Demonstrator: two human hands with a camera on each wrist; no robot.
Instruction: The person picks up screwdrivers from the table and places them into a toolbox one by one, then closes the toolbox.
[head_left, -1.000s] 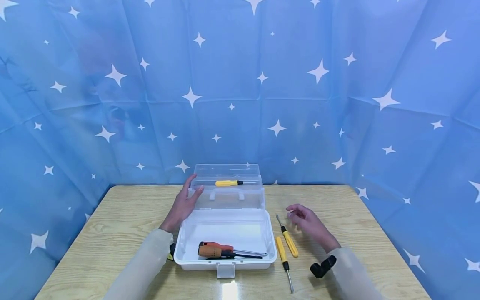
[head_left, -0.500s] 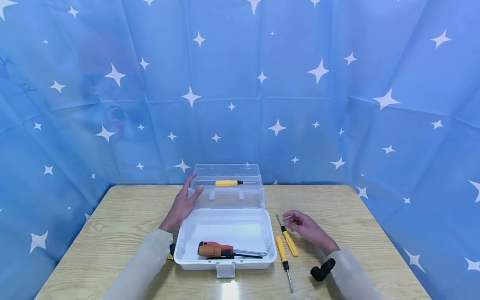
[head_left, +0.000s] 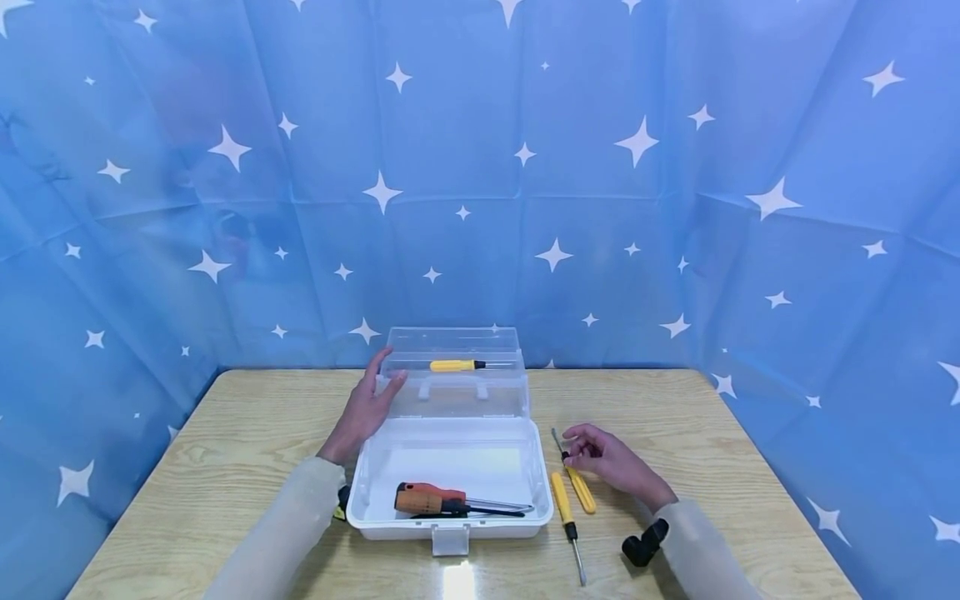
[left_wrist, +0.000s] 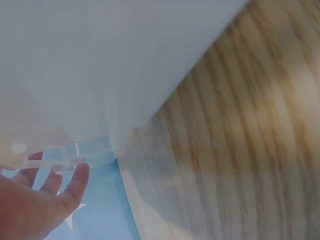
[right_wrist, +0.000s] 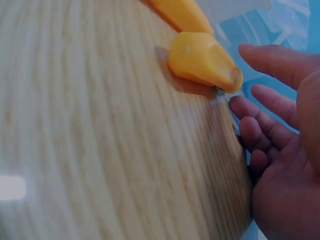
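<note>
A white toolbox [head_left: 358, 500] stands with its clear lid [head_left: 450, 404] tipped back. My left hand [head_left: 362, 417] holds the lid's left edge, thumb in front; the left wrist view shows its fingertips [left_wrist: 80, 175] at the clear plastic. My right hand [head_left: 611, 458] hovers over a yellow-handled screwdriver [head_left: 581, 490] right of the box. The right wrist view shows that handle [right_wrist: 200, 60] near the thumb [right_wrist: 270, 60], with a gap between thumb and fingers. A second yellow screwdriver [head_left: 562, 500] lies alongside. Inside the box are an orange-brown-handled screwdriver [head_left: 420, 501] and a red-handled one [head_left: 442, 493].
Another yellow screwdriver [head_left: 456, 366] lies in the raised lid's compartment. The toolbox latch [head_left: 451, 542] hangs at the front. Beneath everything is a wooden table [head_left: 247, 450], with a blue starred curtain [head_left: 465, 150] behind its far edge.
My right hand has come slightly left and down, its thumb now over the nearer part of the upper yellow screwdriver. The left hand and toolbox stay put.
</note>
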